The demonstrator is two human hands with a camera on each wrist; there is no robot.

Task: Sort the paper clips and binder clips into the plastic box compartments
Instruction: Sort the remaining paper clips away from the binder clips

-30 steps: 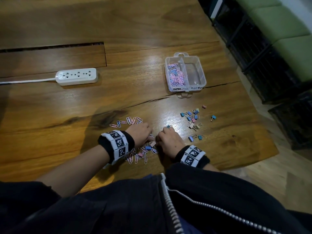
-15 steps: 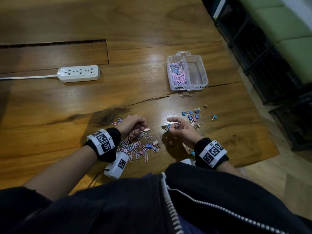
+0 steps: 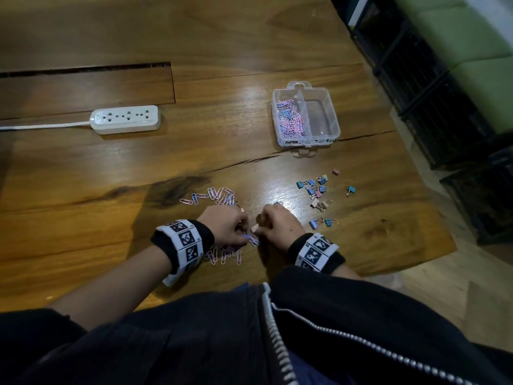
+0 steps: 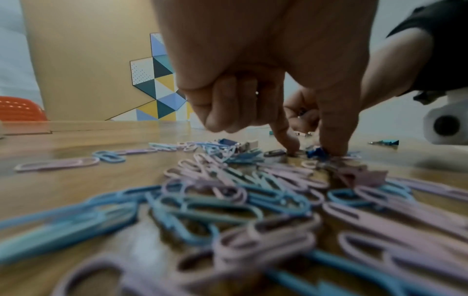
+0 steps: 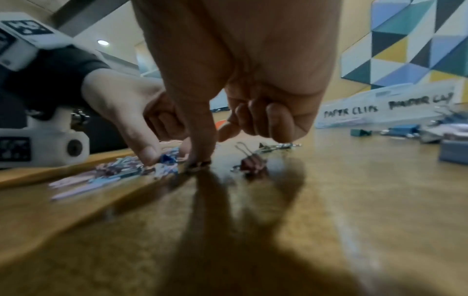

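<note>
A clear two-compartment plastic box stands at the far right; its left half holds pink and blue paper clips, and its right half holds nothing. Loose paper clips lie under my left hand. That hand's forefinger and thumb pinch a small blue binder clip on the table. My right hand is right beside it with fingers curled, its thumb tip on a small dark clip. A dark red binder clip lies under its knuckles. More binder clips are scattered to the right.
A white power strip with its cable lies at the far left. A long slot cuts the wooden tabletop behind it. The table's edge runs close on the right, with dark crates beyond.
Half a second ago the hands were raised and apart, each holding clips. Both have since dropped and come together over the near edge of the paper clip pile.
</note>
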